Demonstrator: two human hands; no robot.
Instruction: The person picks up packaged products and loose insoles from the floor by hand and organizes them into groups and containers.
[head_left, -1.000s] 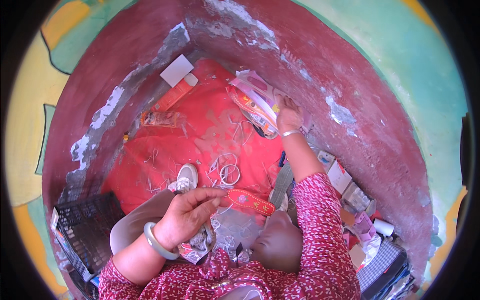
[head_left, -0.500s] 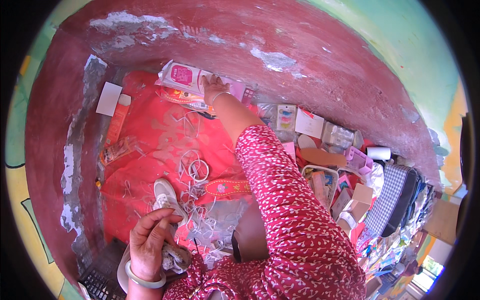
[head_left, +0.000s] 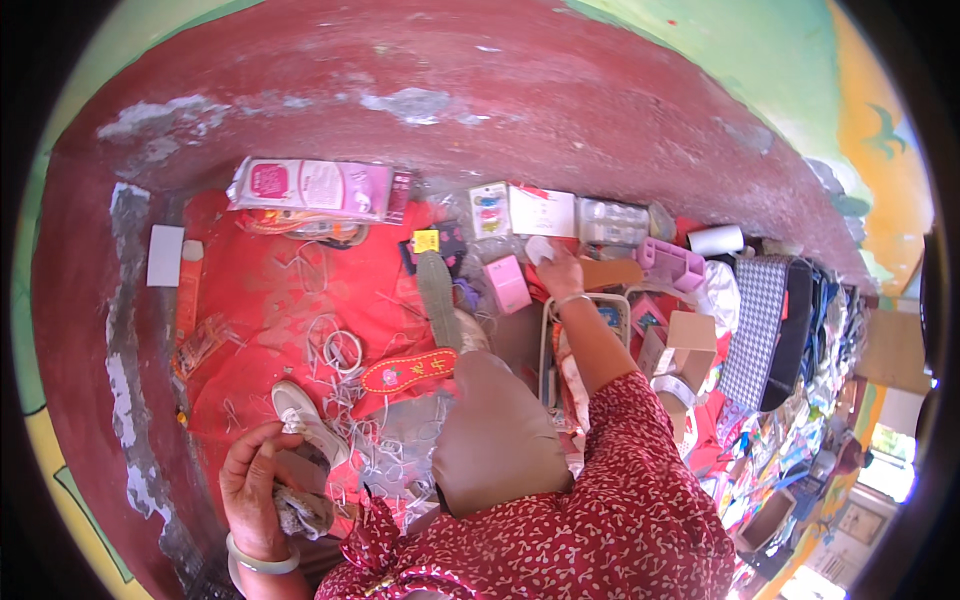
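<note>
My left hand [head_left: 254,492], at the lower left, has thumb and fingertips pressed together, and a crumpled grey cloth [head_left: 303,512] sits against its palm. My right hand [head_left: 562,274] reaches to the goods along the wall. Its fingers point down beside a white oval piece [head_left: 538,249] and the near end of a brown insole [head_left: 612,273]; the hand's back hides what they touch. Left of it stands a pink box [head_left: 508,284]. A green-grey insole [head_left: 436,300] and a red embroidered insole [head_left: 409,371] lie over the red cloth [head_left: 250,300].
A red wall [head_left: 450,110] runs along the far side, with a pink-white package [head_left: 310,188] against it. To the right are a wire-rimmed basket [head_left: 624,312], an open cardboard box [head_left: 693,340], a purple holder [head_left: 670,264] and a checked bag [head_left: 755,320]. White strings [head_left: 385,455] tangle near my shoe [head_left: 300,408].
My right hand has left the pink-white package and moved right to the brown insole. The view has shifted right. My left hand keeps its pinched pose with the cloth.
</note>
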